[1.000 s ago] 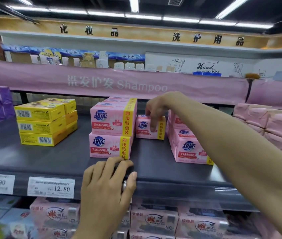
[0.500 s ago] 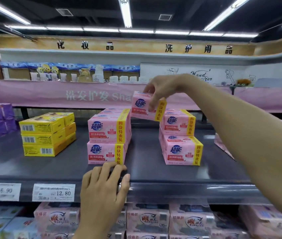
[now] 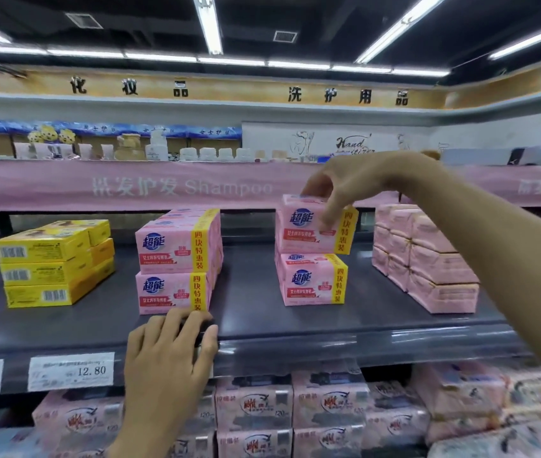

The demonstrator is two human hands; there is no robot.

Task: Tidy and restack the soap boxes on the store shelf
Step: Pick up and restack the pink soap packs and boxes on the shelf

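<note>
Right hand (image 3: 345, 185) first: its fingers (image 3: 330, 214) curl down over the front face of a pink cardboard soap box with a yellow strip (image 3: 305, 228), and the thumb is on the top edge, so it's got a proper pinch on it. Directly under those fingers is a second pink soap box (image 3: 312, 282) of the same kind. The held one is on top of it, a bit skewed, with its yellow end overhanging on the right. Can't honestly tell if it's fully resting or a hair above, the seam's too blurry.

Left hand (image 3: 170, 352) lies on the front lip of the dark grey metal shelf (image 3: 262, 315), fingers relaxed and holding nothing. The fingertips are just short of a two-high stack of pink soap boxes (image 3: 173, 266).

Further out: a white price label reading 12.80 (image 3: 70, 371) is just left of the left hand, and a pile of yellow cardboard boxes (image 3: 47, 266) sits well to the left of its fingertips. A block of pale pink wrapped packs (image 3: 427, 259) is off to the right of the right-hand fingers. A pink Shampoo banner (image 3: 163, 186) runs behind them, and there are more pink packs on the lower shelf (image 3: 252, 411) below.
</note>
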